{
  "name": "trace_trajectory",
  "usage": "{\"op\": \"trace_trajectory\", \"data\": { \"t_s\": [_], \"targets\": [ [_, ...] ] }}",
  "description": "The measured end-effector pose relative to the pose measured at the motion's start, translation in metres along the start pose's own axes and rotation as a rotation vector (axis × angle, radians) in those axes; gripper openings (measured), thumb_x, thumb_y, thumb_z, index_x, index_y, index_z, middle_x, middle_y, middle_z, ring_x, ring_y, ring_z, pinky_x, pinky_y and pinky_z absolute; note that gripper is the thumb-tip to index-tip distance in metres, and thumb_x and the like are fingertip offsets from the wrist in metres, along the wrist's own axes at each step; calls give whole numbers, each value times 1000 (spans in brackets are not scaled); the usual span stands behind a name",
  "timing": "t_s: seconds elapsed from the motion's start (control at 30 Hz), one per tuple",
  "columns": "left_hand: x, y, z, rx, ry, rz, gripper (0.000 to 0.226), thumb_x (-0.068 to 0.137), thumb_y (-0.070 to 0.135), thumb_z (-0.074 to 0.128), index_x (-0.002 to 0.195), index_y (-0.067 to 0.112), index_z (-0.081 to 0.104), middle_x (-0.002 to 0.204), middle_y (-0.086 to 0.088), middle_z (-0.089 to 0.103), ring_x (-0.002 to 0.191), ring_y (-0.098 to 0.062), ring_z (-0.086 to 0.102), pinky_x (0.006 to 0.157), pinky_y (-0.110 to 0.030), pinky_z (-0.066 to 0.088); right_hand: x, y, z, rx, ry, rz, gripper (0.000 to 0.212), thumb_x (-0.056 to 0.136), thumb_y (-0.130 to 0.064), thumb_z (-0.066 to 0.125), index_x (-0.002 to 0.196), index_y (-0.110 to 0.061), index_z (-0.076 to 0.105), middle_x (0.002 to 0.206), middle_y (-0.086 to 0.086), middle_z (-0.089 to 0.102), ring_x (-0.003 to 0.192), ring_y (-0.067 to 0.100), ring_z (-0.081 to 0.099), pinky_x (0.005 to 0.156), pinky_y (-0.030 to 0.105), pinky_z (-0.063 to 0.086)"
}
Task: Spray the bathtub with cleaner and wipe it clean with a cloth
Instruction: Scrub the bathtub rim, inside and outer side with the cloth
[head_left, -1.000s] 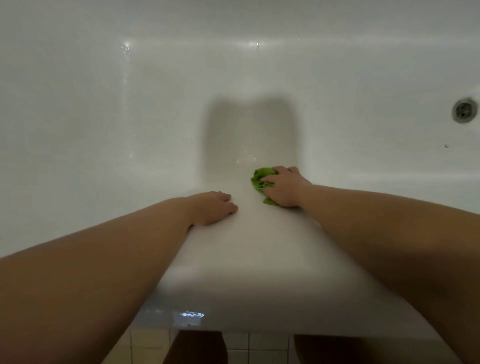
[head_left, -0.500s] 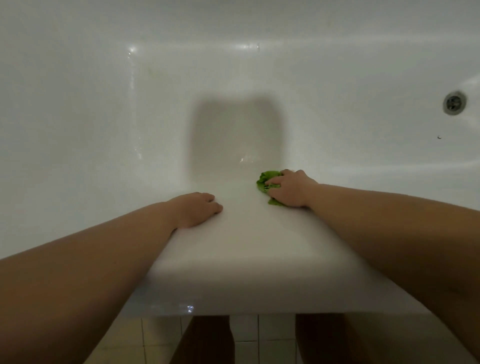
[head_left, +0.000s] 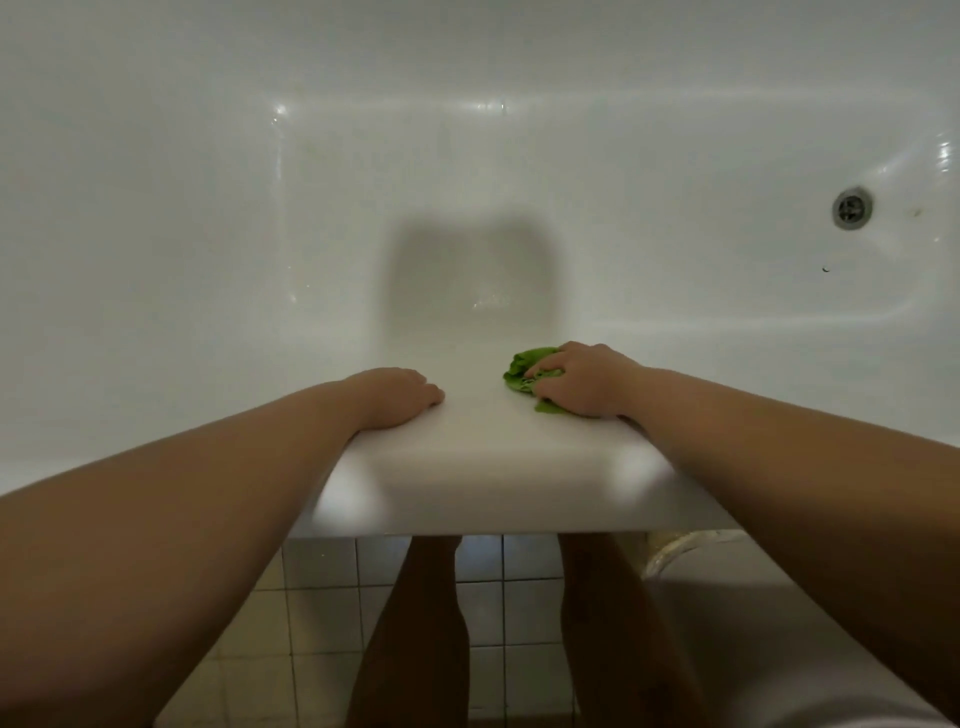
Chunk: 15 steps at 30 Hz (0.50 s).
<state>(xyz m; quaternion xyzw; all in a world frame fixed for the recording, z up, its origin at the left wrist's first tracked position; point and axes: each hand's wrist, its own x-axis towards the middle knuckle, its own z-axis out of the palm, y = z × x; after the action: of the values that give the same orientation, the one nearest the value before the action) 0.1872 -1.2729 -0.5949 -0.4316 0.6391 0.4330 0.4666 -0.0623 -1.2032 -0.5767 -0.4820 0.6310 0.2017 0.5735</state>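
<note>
A white bathtub fills the view; its broad near rim (head_left: 488, 467) runs across the middle. My right hand (head_left: 584, 379) grips a bunched green cloth (head_left: 524, 366) and holds it against the rim's inner edge. Only the cloth's left part and a bit below the hand show. My left hand (head_left: 397, 397) rests flat on the rim, fingers straight, about a hand's width left of the cloth. No spray bottle is in view.
The metal drain (head_left: 852, 208) sits at the tub's far right, with a small dark speck (head_left: 826, 269) near it. Below the rim are a pale tiled floor (head_left: 322, 597), my bare legs (head_left: 415, 649) and a white rounded fixture (head_left: 727, 623) at the lower right.
The view has tilted down and back, showing more floor and legs. My right hand with the cloth shifted slightly along the rim's inner edge. My left hand stayed on the rim.
</note>
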Motion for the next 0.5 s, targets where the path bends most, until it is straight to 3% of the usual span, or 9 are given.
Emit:
{"op": "trace_trajectory", "data": {
  "t_s": [0.17, 0.27, 0.33, 0.43, 0.5],
  "targets": [
    [-7, -6, 1, 17, 8, 6, 50, 109, 44, 33, 138, 13, 59, 149, -11, 53, 136, -29, 48, 115, -40, 35, -24, -42, 10, 51, 2, -172, 39, 98, -52, 48, 135, -50, 60, 152, -8, 44, 136, 24, 41, 115, 47, 33],
    [-18, -10, 1, -2, -7, 38, 50, 109, 43, 30, 138, 13, 58, 149, -8, 52, 135, -30, 48, 116, -44, 35, -63, -39, 8, 91, 30, -261, 38, 94, -54, 53, 131, -50, 63, 148, -11, 46, 131, 19, 44, 113, 45, 36],
    [-25, -15, 0, 14, -3, 58, 59, 107, 51, 24, 144, 16, 54, 154, -9, 48, 140, -28, 45, 119, -44, 31, -75, -23, 2, 109, 50, -225, 40, 92, -54, 56, 131, -46, 65, 149, -9, 46, 131, 19, 46, 111, 39, 37],
    [-34, -21, -1, 27, -5, 45, 47, 114, 34, 25, 153, 17, 44, 161, -8, 39, 148, -27, 36, 121, -36, 24, -66, -3, -6, 65, 59, -55, 42, 95, -53, 56, 135, -44, 63, 154, -8, 44, 133, 22, 48, 108, 35, 38],
    [-40, -25, -4, 35, -9, 56, 48, 114, 34, 25, 157, 18, 38, 165, -7, 33, 152, -26, 30, 122, -36, 20, -54, -7, -6, 25, 44, 29, 47, 95, -57, 50, 140, -46, 58, 156, -4, 42, 134, 27, 46, 109, 37, 39]
  ]
}}
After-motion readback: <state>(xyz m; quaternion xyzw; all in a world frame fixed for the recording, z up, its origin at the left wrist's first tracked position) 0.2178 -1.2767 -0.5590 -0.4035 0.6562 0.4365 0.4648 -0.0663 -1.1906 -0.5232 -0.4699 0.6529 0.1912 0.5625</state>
